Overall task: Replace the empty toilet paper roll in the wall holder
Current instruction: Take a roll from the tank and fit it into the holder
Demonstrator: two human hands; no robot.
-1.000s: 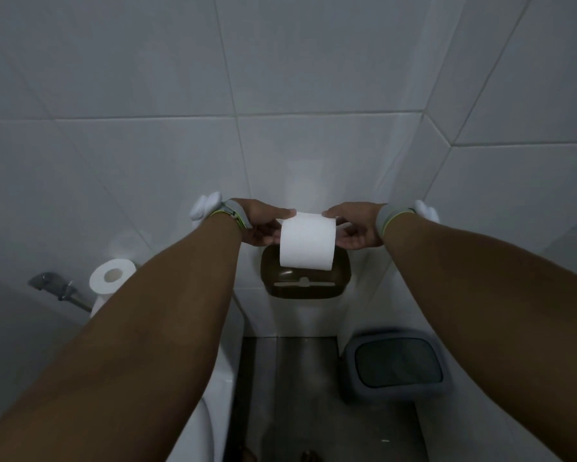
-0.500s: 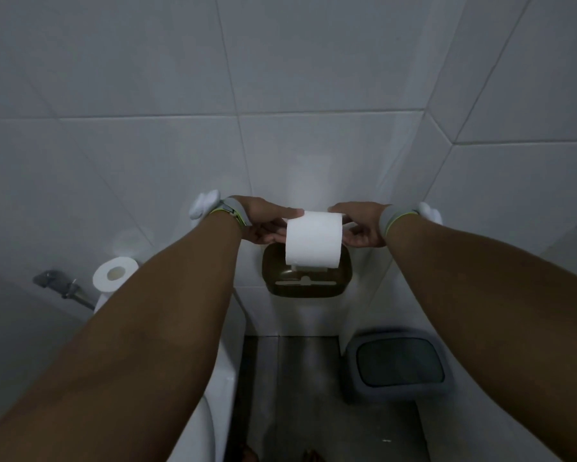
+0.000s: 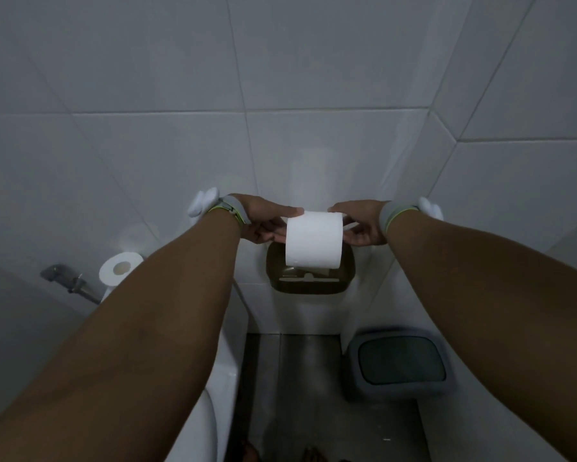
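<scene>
Toilet paper roll (image 3: 313,243): full, white, held level with its axis running left to right. Left hand (image 3: 263,225) grips the left end, fingers curled in against it. Right hand (image 3: 360,228) pinches at the right end, where a pale stub shows, possibly a spindle tip, though it is too small to be sure. Roll sits squarely between the two hands, touching both, just in front of and above the dark wall holder (image 3: 310,285). Its lower edge overlaps the holder's top from this angle; cannot tell whether the two touch. Step in hand, by my reading, is seating the fresh roll in the holder. To do it well, keep the roll level and bring both ends down together so each meets its slot at once. Hold by the ends rather than squeezing the soft paper, and check that it turns freely before letting go. Outward from the hands: a grey wristband (image 3: 392,216) on each wrist; a spare roll (image 3: 120,268) standing beside the left forearm, with a metal wall fitting (image 3: 66,278) beyond it. White toilet (image 3: 213,411) lies under the left arm, and a grey lidded bin (image 3: 402,361) sits on the floor, low right.
</scene>
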